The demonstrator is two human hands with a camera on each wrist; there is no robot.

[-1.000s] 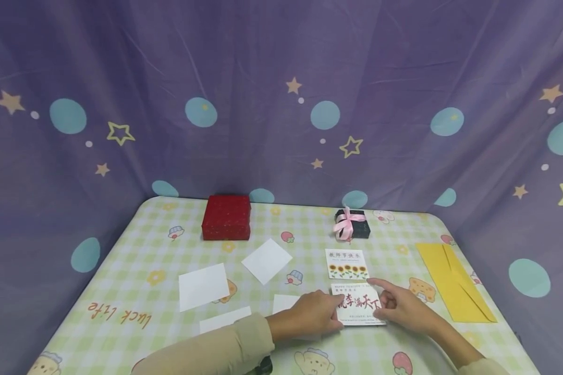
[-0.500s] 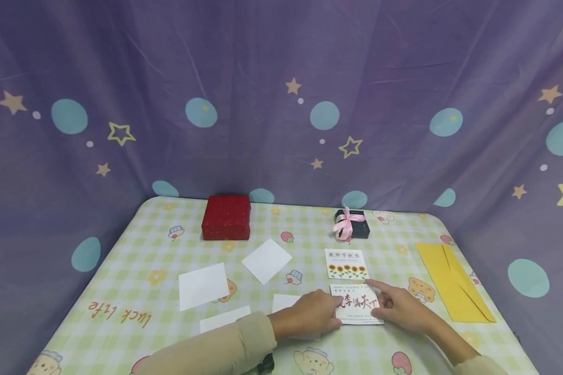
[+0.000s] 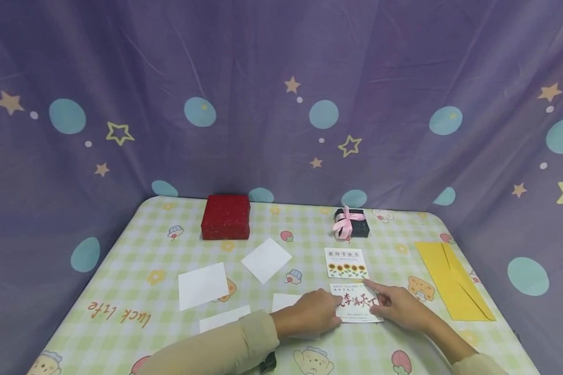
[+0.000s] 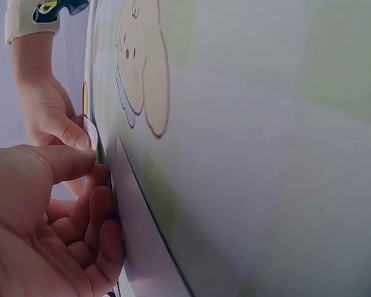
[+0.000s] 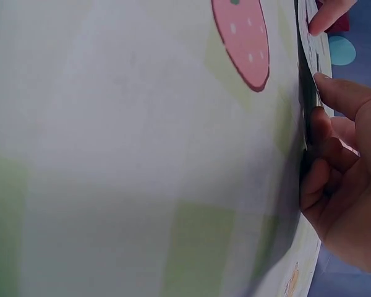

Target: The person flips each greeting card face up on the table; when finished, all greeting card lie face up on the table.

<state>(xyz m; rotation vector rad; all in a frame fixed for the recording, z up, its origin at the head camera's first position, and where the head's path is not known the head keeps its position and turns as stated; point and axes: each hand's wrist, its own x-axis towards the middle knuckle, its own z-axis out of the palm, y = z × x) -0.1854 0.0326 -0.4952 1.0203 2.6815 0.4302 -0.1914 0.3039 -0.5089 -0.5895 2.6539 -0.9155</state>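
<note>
Start at the left edge of the tabletop [image 3: 122, 271]. A red box [image 3: 225, 217] sits shut near the far edge; you can't tell what it holds. In front of it lie blank white cards [image 3: 203, 285], one turned on its corner [image 3: 266, 260], and two more [image 3: 225, 318] toward the near edge.

Your left hand [image 3: 309, 314] rests on the left edge of the card with red calligraphy [image 3: 356, 304]. In the left wrist view its fingers [image 4: 93, 232] curl at that edge with the thumb on top, so it is pinching the card. The card lies near the near edge, right of the middle, just in front of the sunflower card [image 3: 346, 263], nearly touching it.

Your right hand [image 3: 399, 308] holds the card's right edge. Its forefinger stretches to the far right corner, and the other fingers [image 5: 324, 167] curl against the card's side, thumb above.

By the look of it, you are squaring this card under the sunflower card or getting ready to lift it. The next move calls for getting fingertips under a thin, flat edge without bending it, and keeping both sides level.

Behind the cards stands a small black box with a pink ribbon [image 3: 351, 224], tied shut, contents hidden. Near the right edge lies a yellow envelope [image 3: 452, 278], flat, with nothing visibly in it.
</note>
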